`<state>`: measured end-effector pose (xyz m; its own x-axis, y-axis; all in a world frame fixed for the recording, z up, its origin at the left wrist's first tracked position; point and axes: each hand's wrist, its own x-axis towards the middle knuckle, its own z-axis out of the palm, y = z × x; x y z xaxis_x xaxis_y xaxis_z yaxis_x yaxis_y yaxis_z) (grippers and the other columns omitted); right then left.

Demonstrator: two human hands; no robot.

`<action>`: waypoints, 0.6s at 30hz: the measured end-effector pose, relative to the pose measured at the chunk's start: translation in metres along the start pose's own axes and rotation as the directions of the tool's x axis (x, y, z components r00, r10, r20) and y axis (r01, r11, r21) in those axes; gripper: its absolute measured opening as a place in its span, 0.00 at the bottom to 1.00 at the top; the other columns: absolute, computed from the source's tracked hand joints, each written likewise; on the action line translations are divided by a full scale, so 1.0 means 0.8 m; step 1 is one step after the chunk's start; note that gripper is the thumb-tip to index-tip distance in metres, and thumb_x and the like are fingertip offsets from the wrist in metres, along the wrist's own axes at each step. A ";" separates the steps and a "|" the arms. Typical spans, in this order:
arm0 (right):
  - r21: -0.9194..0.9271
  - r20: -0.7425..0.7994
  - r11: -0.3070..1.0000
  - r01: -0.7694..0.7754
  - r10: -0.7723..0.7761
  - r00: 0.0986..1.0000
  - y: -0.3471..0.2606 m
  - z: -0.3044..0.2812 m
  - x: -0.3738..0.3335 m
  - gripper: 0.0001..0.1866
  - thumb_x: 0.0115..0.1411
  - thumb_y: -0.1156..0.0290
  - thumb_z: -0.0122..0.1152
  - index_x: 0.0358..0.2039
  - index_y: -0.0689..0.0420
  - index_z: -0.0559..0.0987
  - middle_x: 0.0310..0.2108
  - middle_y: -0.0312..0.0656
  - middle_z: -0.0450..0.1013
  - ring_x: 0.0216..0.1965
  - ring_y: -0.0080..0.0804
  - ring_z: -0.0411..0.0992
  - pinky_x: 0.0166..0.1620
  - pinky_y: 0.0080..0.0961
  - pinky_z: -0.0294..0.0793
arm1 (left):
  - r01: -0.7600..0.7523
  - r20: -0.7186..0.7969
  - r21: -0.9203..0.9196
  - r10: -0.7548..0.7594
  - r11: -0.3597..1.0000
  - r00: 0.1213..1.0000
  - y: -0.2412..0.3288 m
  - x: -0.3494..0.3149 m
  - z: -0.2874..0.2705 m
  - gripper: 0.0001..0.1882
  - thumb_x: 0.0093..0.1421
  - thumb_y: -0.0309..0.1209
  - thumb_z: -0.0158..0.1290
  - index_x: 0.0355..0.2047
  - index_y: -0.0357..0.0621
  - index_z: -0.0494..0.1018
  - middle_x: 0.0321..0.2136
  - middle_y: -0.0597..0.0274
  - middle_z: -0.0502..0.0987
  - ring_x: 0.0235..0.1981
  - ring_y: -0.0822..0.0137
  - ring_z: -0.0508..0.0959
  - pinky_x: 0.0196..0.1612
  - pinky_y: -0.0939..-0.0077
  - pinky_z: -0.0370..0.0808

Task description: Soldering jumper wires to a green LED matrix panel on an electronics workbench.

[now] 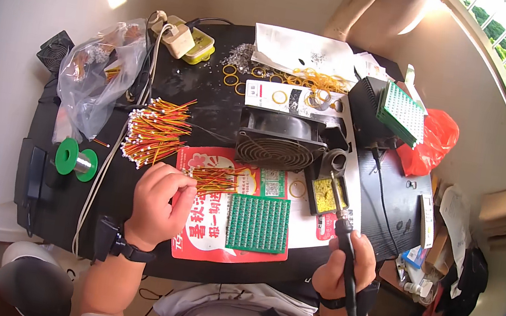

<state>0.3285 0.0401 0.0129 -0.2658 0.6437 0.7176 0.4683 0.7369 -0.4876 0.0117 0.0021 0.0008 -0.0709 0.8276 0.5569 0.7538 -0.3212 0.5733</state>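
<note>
My right hand [347, 270] grips a soldering iron [350, 274] by its black handle, with the tip pointing up at the yellow sponge [324, 196] in the iron stand. My left hand [161, 203] is closed, fingers curled beside a small bunch of red, yellow and black wires [214, 179]; whether it pinches one of them is hidden. Just right of that hand lies a green circuit board panel [258, 224] with rows of small parts, on a red and white printed sheet [193, 250]. A larger pile of wires with white connectors [155, 133] lies beyond the left hand.
A black fan [281, 142] stands behind the panel. On the left are a green solder spool [76, 160], a clear plastic bag [101, 80] and white cables [108, 169]. Rubber bands [320, 83] lie at the back. More green panels [402, 112] rest on a black box, near a red bag [430, 142].
</note>
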 end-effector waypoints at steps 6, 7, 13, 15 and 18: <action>-0.112 -0.061 0.993 0.035 -0.042 0.997 0.025 0.020 0.025 0.21 0.56 0.83 0.58 0.52 0.68 0.72 0.36 0.57 0.74 0.34 0.50 0.75 0.39 0.37 0.76 | 0.024 0.045 0.016 -0.025 1.000 0.999 -0.002 -0.007 0.001 0.05 0.56 0.23 0.57 0.25 0.38 0.73 0.20 0.55 0.73 0.20 0.53 0.72 0.26 0.65 0.69; -0.100 -0.053 0.995 0.025 -0.031 0.998 0.029 0.027 0.029 0.21 0.55 0.83 0.58 0.51 0.68 0.73 0.37 0.56 0.75 0.34 0.49 0.75 0.40 0.37 0.75 | 0.022 0.031 0.015 -0.022 1.000 0.999 -0.003 -0.006 0.001 0.04 0.56 0.22 0.57 0.26 0.37 0.73 0.20 0.55 0.73 0.20 0.53 0.72 0.26 0.65 0.69; -0.075 -0.031 0.997 0.007 -0.010 0.999 0.031 0.034 0.032 0.21 0.53 0.84 0.58 0.50 0.68 0.74 0.35 0.53 0.75 0.35 0.46 0.75 0.41 0.34 0.74 | 0.050 0.023 0.036 -0.051 0.998 0.998 0.005 0.001 0.002 0.03 0.55 0.18 0.55 0.31 0.36 0.75 0.22 0.55 0.75 0.22 0.53 0.73 0.27 0.64 0.69; -0.046 -0.025 0.999 -0.003 0.002 1.000 0.035 0.036 0.031 0.22 0.52 0.85 0.60 0.50 0.68 0.75 0.36 0.53 0.75 0.35 0.46 0.75 0.40 0.34 0.74 | 0.049 0.015 0.039 -0.050 0.998 0.999 0.007 0.002 0.004 0.04 0.54 0.17 0.55 0.30 0.36 0.75 0.23 0.54 0.75 0.23 0.52 0.73 0.28 0.64 0.70; -0.029 -0.037 0.999 0.038 -0.039 0.999 0.039 0.042 0.034 0.24 0.51 0.84 0.62 0.50 0.68 0.75 0.36 0.54 0.75 0.34 0.48 0.74 0.39 0.36 0.74 | 0.024 -0.005 0.043 -0.024 0.999 1.000 0.005 0.001 0.002 0.05 0.53 0.16 0.53 0.30 0.36 0.75 0.23 0.53 0.74 0.24 0.52 0.73 0.29 0.64 0.70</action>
<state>0.3080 0.0873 0.0002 -0.2524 0.6066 0.7539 0.4826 0.7542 -0.4453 0.0161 0.0023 0.0025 -0.0922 0.8330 0.5456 0.7795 -0.2805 0.5601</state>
